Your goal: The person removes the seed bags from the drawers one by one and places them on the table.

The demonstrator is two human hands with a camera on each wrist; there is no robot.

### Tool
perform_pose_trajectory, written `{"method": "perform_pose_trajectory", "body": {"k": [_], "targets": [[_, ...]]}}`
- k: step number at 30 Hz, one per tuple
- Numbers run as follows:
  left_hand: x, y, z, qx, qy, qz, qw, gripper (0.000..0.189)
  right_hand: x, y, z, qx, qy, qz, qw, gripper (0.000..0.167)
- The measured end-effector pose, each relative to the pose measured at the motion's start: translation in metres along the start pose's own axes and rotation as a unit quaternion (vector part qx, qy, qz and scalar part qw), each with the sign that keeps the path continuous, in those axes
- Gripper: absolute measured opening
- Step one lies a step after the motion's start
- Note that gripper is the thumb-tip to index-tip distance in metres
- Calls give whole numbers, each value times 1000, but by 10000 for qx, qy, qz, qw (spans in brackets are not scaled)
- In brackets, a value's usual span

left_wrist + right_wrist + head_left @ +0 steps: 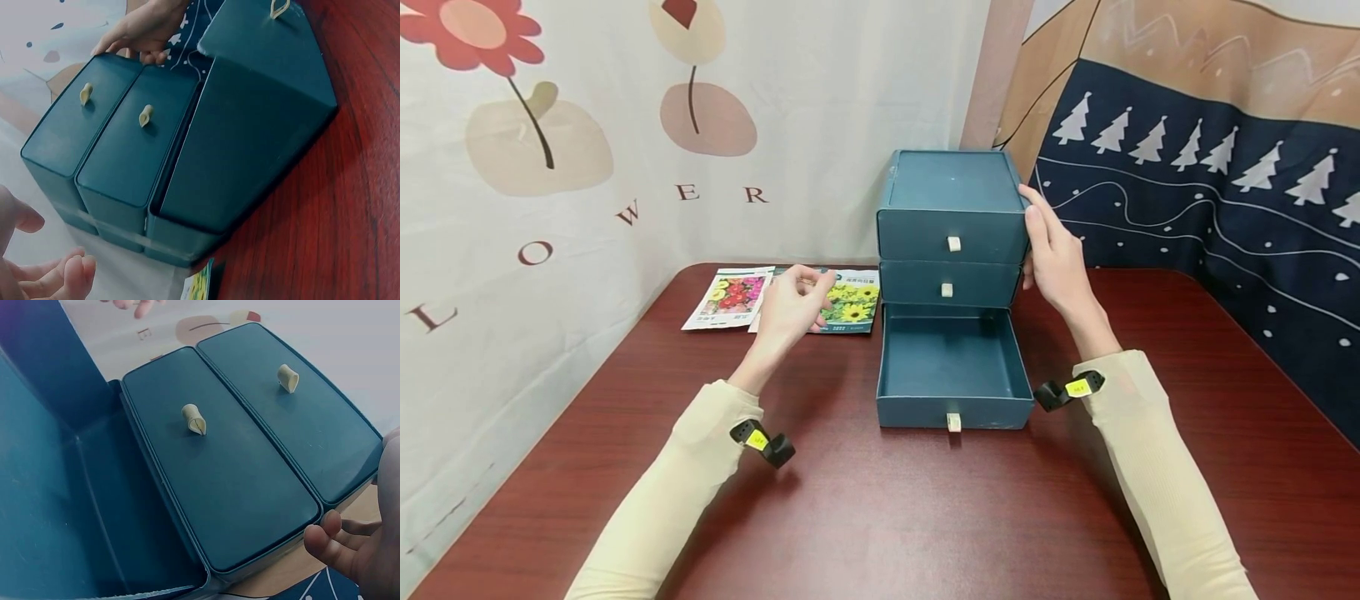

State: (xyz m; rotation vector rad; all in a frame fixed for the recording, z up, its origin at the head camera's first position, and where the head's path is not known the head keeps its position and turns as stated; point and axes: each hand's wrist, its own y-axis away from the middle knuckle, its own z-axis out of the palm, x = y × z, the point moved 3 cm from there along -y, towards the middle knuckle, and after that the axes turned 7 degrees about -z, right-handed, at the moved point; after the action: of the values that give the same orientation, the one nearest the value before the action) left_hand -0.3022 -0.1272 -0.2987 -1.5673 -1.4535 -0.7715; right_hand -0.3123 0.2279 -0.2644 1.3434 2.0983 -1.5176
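Note:
A dark teal three-drawer box (952,179) stands on the table, its bottom drawer (953,354) pulled out with nothing inside. The upper two drawers are closed, each with a small cream pull tab (288,379). My right hand (1057,254) rests against the box's right side near the top, fingertips at its edge. Left of the box, my left hand (793,307) hovers with loosely bent fingers and nothing in them. Behind it lie a packet with yellow flowers (856,302), partly hidden by the hand, and a packet with red and pink flowers (732,297).
The dark red wooden table (880,517) reaches back to a white curtain (820,125) with flower prints. At the right hangs a navy cloth (1195,183) with white trees. Each sleeve cuff carries a small black camera (763,442).

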Motion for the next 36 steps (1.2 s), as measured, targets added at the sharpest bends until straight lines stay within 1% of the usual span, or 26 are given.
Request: {"method": "perform_pose_trajectory", "body": {"k": [3,7,13,17,24,32,36], "targets": [[3,3,3,-67,-68,50,9999,38,-1,0,0,1,1,0,10000,51],[7,5,7,-203,10,29,9998,39,-1,0,1,11,3,18,10000,50],[13,11,9,-262,51,53,9996,38,0,0,0,0,16,-3,10000,50],[15,16,11,-373,24,88,9993,39,1,0,0,12,-9,-12,10000,51],[18,23,16,-420,7,126,9990,34,1,0,0,23,9,-1,10000,51],[24,32,25,-631,60,81,9980,32,1,0,0,14,-6,-2,10000,49],[27,35,29,-668,105,110,9977,30,1,0,0,19,-3,-13,10000,51]]}}
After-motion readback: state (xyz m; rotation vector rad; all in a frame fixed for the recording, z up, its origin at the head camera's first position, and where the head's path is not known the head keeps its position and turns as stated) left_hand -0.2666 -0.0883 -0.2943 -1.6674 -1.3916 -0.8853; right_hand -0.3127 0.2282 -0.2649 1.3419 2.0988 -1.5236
